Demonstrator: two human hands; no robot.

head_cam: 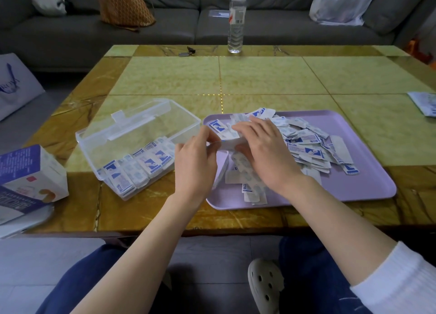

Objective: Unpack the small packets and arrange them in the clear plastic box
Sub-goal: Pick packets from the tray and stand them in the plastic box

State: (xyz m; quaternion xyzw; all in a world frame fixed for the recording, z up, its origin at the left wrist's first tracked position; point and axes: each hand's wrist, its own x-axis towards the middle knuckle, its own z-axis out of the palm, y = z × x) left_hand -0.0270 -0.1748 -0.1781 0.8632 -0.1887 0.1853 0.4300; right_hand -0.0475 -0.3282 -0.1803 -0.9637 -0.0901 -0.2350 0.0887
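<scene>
we took the flat lilac plastic tray point(365, 172) as our mark on the yellow-green stone-patterned table point(259, 78). above the tray's left end we saw both hands on one white paper packet point(227, 145). the left hand point(195, 159) pinched the packet's left end, fingers curled in and thumb on top. the right hand point(264, 153) gripped its right end, fingers bent over the top and thumb underneath. the packet was held up off the tray; we could not tell whether it was torn open.

on the tray, right of the hands, lay a loose heap of small white-and-blue packets point(306, 146), overlapping every way. a few white strips point(254, 191) lay near the tray's front left edge, below the right wrist.

just left of the tray stood the clear plastic box point(90, 151), its hinged lid tipped open toward the far side. inside it, rows of stored packets point(141, 162) lay side by side along the near part of the floor.

farther left of the tray, at the table's edge, lay a blue-and-white cardboard carton point(33, 172). well beyond the tray, at the table's far edge, a clear plastic water bottle point(236, 23) stood upright, and a dark bunch of keys point(187, 51) lay beyond the tray's left end. right of the tray, at the table's edge, lay a printed white-and-blue paper sheet point(424, 104).
</scene>
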